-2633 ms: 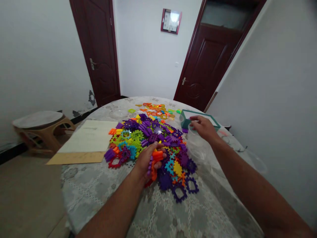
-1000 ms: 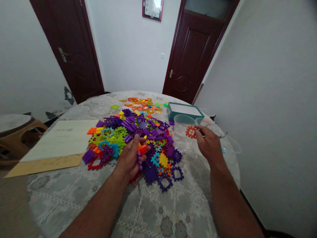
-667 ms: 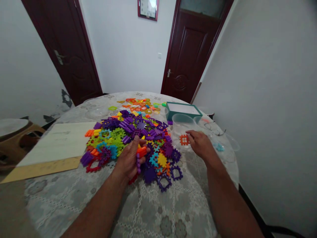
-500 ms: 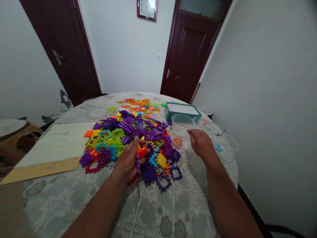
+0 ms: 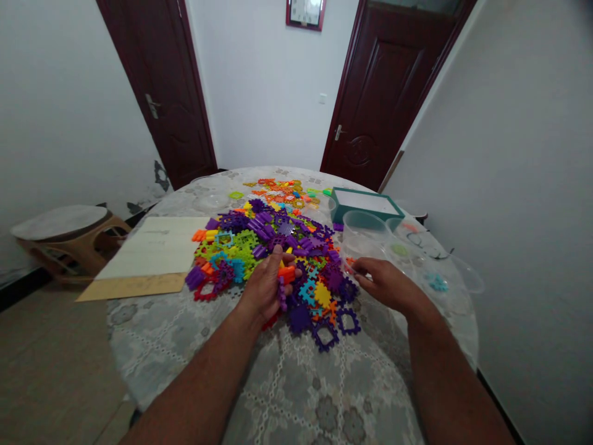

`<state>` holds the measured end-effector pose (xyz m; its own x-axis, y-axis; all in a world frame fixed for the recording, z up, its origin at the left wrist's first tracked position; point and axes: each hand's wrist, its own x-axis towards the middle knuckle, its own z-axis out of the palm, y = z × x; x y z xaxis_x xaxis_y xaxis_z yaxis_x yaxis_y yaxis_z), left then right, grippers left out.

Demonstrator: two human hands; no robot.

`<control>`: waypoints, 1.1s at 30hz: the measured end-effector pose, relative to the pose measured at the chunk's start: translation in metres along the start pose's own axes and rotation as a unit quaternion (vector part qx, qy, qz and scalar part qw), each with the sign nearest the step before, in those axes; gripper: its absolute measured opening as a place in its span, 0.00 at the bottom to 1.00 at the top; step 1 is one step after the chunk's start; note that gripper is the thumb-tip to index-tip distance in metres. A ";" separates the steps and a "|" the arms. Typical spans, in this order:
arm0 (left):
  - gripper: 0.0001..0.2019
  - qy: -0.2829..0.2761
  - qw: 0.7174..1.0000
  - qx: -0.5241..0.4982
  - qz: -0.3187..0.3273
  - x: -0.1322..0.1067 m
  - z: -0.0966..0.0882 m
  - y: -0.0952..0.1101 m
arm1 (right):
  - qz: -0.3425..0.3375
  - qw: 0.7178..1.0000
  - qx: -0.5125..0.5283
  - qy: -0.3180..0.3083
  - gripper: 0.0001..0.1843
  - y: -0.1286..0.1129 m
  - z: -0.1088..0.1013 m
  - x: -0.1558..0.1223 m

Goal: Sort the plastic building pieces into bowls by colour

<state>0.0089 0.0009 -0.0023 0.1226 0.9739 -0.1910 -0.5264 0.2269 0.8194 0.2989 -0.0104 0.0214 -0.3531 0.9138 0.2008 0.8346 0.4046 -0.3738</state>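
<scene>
Head view: left hand [image 5: 265, 285] wraps plastic pieces [image 5: 286, 272] — seemingly lest they drop; right hand [image 5: 388, 284], nearer the table [image 5: 291, 377]'s right edge — grip unclear.

The near tablecloth [image 5: 296, 395] gives open room between the two forearms, as far as the loose purple frames [image 5: 336, 337] at the pile's near edge. Between the hands, the pile of plastic pieces [image 5: 264, 232] bars a low path; a crossing has room above it. The left hand [image 5: 269, 283], closed around an orange piece [image 5: 287, 273], stands against that near side. Just beyond the right hand [image 5: 380, 279], a clear tub [image 5: 365, 244] and the green-edged box [image 5: 345, 212] block the way at table height. The flat sheet [image 5: 157, 244] hinders little.
</scene>
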 end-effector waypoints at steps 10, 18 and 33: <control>0.25 -0.011 1.000 0.013 -0.003 -0.003 0.002 0.001 | -0.049 0.991 -0.046 0.114 0.12 -0.014 0.007 0.005; 0.28 -0.050 0.988 0.148 -0.005 -0.013 0.007 -0.003 | -0.196 0.968 0.020 0.157 0.13 -0.106 0.059 0.012; 0.26 -0.039 0.993 0.108 -0.040 -0.006 0.004 -0.003 | -0.089 0.945 0.055 0.311 0.19 -0.073 0.021 0.009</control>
<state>0.0133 -0.0053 -0.0014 0.2266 0.9476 -0.2253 -0.3203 0.2909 0.9015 0.2258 -0.0313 0.0313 -0.1370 0.6471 0.7500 0.7245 0.5818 -0.3696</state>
